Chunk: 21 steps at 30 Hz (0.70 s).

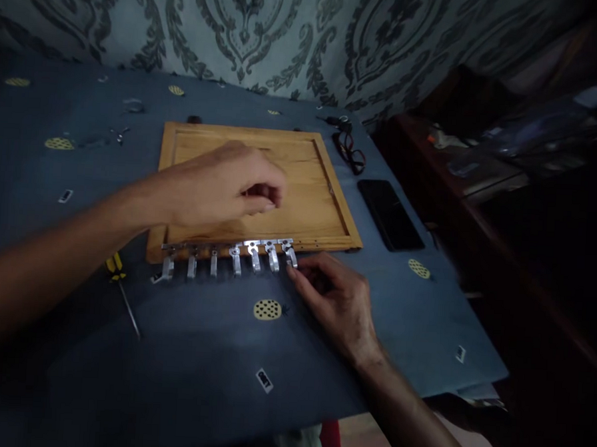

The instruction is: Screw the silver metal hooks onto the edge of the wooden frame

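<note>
A framed wooden board [324, 205] lies flat on a blue cloth. Along its near edge sits a metal rail with several silver hooks [237, 255]. My left hand [220, 189] hovers over the board with fingers curled and pinched together; whether something small is between them I cannot tell. My right hand [337, 302] rests on the cloth just in front of the board, its fingertips touching the rightmost hook [291, 255] of the rail.
A yellow-handled screwdriver [120, 284] lies left of the rail. A black phone [390, 215] and glasses [351, 151] lie right of the board. Small metal parts [120, 134] sit at the back left. A dark wooden shelf [481, 173] stands to the right.
</note>
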Tool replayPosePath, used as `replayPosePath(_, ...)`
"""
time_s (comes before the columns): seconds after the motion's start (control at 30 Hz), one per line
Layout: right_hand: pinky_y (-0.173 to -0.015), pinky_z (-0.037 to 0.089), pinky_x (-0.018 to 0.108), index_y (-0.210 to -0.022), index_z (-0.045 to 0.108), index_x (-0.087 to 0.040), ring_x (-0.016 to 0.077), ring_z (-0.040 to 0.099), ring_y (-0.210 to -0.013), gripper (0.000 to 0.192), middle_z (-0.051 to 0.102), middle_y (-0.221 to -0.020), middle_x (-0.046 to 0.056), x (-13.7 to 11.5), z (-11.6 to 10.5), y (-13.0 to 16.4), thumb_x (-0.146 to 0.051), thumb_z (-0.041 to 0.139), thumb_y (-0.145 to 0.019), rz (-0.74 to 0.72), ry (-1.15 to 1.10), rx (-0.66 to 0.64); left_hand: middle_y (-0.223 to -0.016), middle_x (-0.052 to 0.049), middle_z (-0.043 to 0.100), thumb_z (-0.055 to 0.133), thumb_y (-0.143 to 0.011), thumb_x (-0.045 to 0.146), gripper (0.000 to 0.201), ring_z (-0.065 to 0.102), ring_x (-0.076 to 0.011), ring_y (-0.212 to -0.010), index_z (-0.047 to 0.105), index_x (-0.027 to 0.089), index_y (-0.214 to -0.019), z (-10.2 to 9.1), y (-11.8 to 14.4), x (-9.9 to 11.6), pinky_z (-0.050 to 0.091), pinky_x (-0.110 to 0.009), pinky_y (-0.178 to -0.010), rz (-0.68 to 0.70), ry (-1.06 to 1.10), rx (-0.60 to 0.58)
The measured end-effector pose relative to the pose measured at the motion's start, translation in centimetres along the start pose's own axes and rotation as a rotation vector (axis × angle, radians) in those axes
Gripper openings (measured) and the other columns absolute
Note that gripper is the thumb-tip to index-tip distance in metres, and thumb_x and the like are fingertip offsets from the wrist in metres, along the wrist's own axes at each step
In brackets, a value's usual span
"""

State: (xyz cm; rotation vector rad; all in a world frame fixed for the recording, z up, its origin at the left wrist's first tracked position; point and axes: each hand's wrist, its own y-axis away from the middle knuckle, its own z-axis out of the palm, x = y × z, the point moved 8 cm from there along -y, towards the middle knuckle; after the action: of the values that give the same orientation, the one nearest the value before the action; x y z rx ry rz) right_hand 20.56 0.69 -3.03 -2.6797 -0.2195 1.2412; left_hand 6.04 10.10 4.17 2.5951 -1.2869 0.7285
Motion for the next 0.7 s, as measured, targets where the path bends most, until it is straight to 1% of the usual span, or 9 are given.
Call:
replayPosePath(0.07, -0.052, 0.047, 0.025, -0.08, 0.068, -0.021, 0.0125, 0.057, -0.055, 0.02, 0.067, -0.068, 0.0, 0.3, -0.1, 0.0, -0.039, 0.067, -0.088, 0.02, -0.022, 0.018, -0.079, 0.002, 0.071, 0.058, -0.084, 0.019, 0.014, 0.061, -0.0099, -0.071, 0.071, 0.019, -0.085, -0.4, 1.7, -0.6, 0.036, -0.022, -0.068, -0.056, 0.004, 0.007)
replayPosePath(0.13, -0.053, 0.049, 0.025, -0.088, 0.07, -0.02, 0.0133, 0.06, -0.058, 0.022, 0.069, -0.071, 0.001, 0.6, -0.3, 0.1, -0.041, 0.065, -0.089, 0.045, -0.049, 0.048, -0.074, 0.002, 0.07, 0.057, -0.085, 0.023, 0.015, 0.059, -0.01, -0.065, 0.072, 0.02, -0.083, -0.8, 3.8, -1.5, 0.034, -0.023, -0.065, -0.127, 0.022, 0.054)
replayPosePath(0.2, -0.057, 0.051, 0.027, -0.096, 0.072, -0.02, 0.0149, 0.063, -0.064, 0.024, 0.072, -0.078, 0.003, 0.8, -0.4, 0.1, -0.041, 0.062, -0.092, 0.047, -0.054, 0.061, -0.07, 0.002, 0.068, 0.058, -0.086, 0.031, 0.017, 0.055, -0.0101, -0.058, 0.072, 0.022, -0.083, -1.2, 6.3, -2.8, 0.03, -0.024, -0.061, -0.221, 0.019, 0.146)
replayPosePath(0.27, -0.063, 0.053, 0.029, -0.101, 0.072, -0.021, 0.0174, 0.066, -0.073, 0.025, 0.073, -0.086, 0.005, 0.8, -0.2, 0.1, -0.04, 0.059, -0.094, 0.02, -0.038, 0.042, -0.073, 0.002, 0.069, 0.058, -0.086, 0.037, 0.02, 0.053, -0.0102, -0.058, 0.073, 0.023, -0.085, -1.5, 8.8, -4.1, 0.03, -0.023, -0.06, -0.29, -0.012, 0.216)
replayPosePath(0.37, -0.068, 0.054, 0.031, -0.103, 0.073, -0.021, 0.0203, 0.068, -0.083, 0.026, 0.074, -0.093, 0.008, 0.7, -0.1, 0.1, -0.041, 0.058, -0.094, -0.015, -0.022, 0.028, -0.077, 0.001, 0.066, 0.056, -0.086, 0.037, 0.021, 0.051, -0.0108, -0.062, 0.072, 0.023, -0.086, -2.4, 12.6, -5.7, 0.031, -0.023, -0.063, -0.411, -0.156, 0.343)
replayPosePath(0.43, -0.069, 0.055, 0.032, -0.105, 0.073, -0.021, 0.0207, 0.068, -0.084, 0.027, 0.073, -0.094, 0.007, 0.6, -0.1, 0.0, -0.041, 0.059, -0.094, -0.026, -0.021, 0.023, -0.079, 0.0, 0.064, 0.055, -0.085, 0.035, 0.019, 0.051, -0.0123, -0.067, 0.07, 0.023, -0.086, -2.7, 14.9, -6.9, 0.03, -0.023, -0.064, -0.542, -0.27, 0.351)
replayPosePath(0.5, -0.07, 0.055, 0.032, -0.108, 0.073, -0.021, 0.0205, 0.068, -0.084, 0.028, 0.072, -0.093, 0.007, 0.6, 0.0, 0.0, -0.041, 0.059, -0.094, -0.038, -0.013, 0.01, -0.077, 0.0, 0.064, 0.053, -0.087, 0.036, 0.02, 0.052, -0.0132, -0.067, 0.069, 0.023, -0.089, -2.6, 16.8, -8.0, 0.03, -0.024, -0.064, -0.678, -0.328, 0.308)
replayPosePath(0.6, -0.069, 0.054, 0.033, -0.112, 0.073, -0.02, 0.0205, 0.067, -0.082, 0.03, 0.072, -0.093, 0.007, 0.5, 0.2, 0.0, -0.04, 0.059, -0.094, -0.048, 0.009, -0.019, -0.07, 0.002, 0.062, 0.052, -0.089, 0.044, 0.026, 0.054, -0.0126, -0.062, 0.066, 0.023, -0.095, -1.7, 19.0, -9.2, 0.031, -0.023, -0.062, -0.827, -0.278, 0.252)
replayPosePath(0.7, -0.07, 0.054, 0.034, -0.113, 0.072, -0.02, 0.0212, 0.067, -0.083, 0.03, 0.072, -0.094, 0.008, 0.4, 0.4, 0.0, -0.039, 0.06, -0.094, -0.059, 0.023, -0.039, -0.066, 0.004, 0.061, 0.058, -0.086, 0.052, 0.031, 0.055, -0.0128, -0.061, 0.063, 0.023, -0.095, -0.9, 20.1, -10.0, 0.034, -0.023, -0.06, -0.883, -0.177, 0.291)
